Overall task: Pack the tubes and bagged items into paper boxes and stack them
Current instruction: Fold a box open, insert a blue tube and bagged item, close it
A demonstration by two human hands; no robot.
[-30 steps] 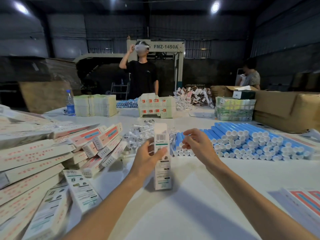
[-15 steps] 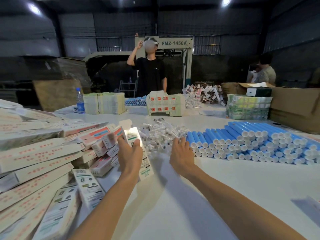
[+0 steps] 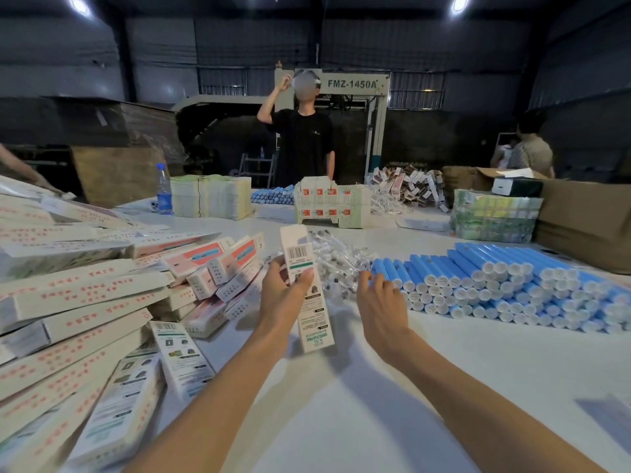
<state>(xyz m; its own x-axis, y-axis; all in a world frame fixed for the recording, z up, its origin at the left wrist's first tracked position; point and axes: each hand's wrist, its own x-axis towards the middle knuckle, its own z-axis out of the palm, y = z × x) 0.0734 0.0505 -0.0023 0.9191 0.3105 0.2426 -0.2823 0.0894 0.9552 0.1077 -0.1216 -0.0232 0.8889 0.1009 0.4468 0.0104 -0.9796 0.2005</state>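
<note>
My left hand (image 3: 283, 295) grips a long white paper box (image 3: 307, 302) with a barcode, held upright above the white table (image 3: 341, 421), its top flap open. My right hand (image 3: 379, 302) reaches forward over the table with fingers spread, its fingertips at the near edge of the pile of small clear bagged items (image 3: 338, 264) and the left end of the blue tubes (image 3: 495, 281). It holds nothing. The tubes lie stacked in rows with white caps facing me.
A big heap of packed boxes (image 3: 85, 302) fills the left. Across the table stand stacks of flat cartons (image 3: 211, 196), a water bottle (image 3: 164, 192), a carton block (image 3: 331, 206), wrapped bundles (image 3: 495, 216) and a brown cardboard box (image 3: 587, 216). A person in black (image 3: 304, 145) stands opposite.
My left hand swung the box out to the left and has brought it back to the middle, upright. My right hand let go of the box and reached toward the bagged items and tubes.
</note>
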